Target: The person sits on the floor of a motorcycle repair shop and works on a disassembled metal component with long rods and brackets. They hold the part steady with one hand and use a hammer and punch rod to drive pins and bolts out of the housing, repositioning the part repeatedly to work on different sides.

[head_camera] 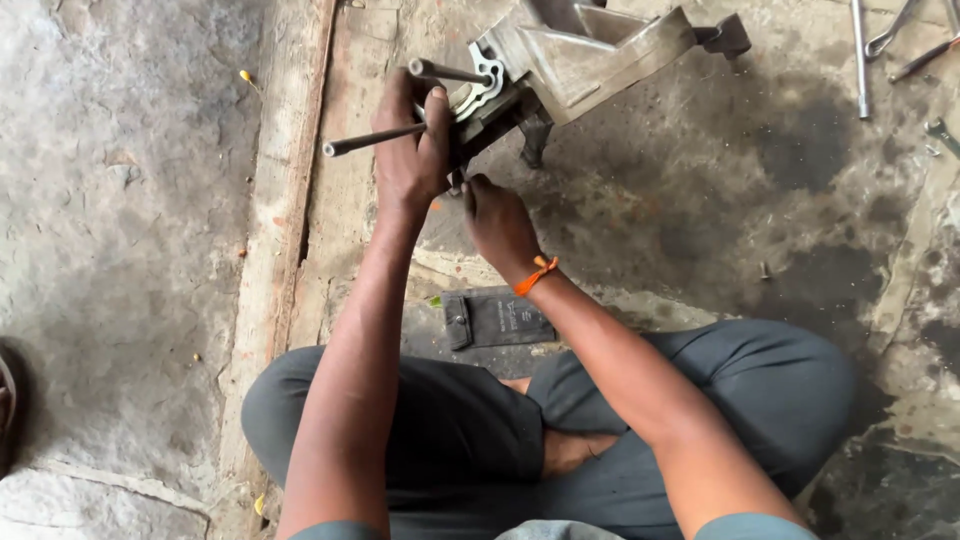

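Oily concrete floor [760, 200] lies under you; your left hand [410, 150] grips two steel rods [372, 140] at frame top. Your right hand [497, 222] pinches something hidden beneath the metal casting [590, 50]; greasy rods may slip.

Both arms outstretched, left hand [410, 150] fingers curled shut, right hand [497, 222] clenched beside.

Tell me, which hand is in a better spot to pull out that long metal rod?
Probably the left hand. It is already wrapped around the metal rod sticking out of the grey metal casting. The right hand sits lower, fingertips at the casting's underside, away from the rod.
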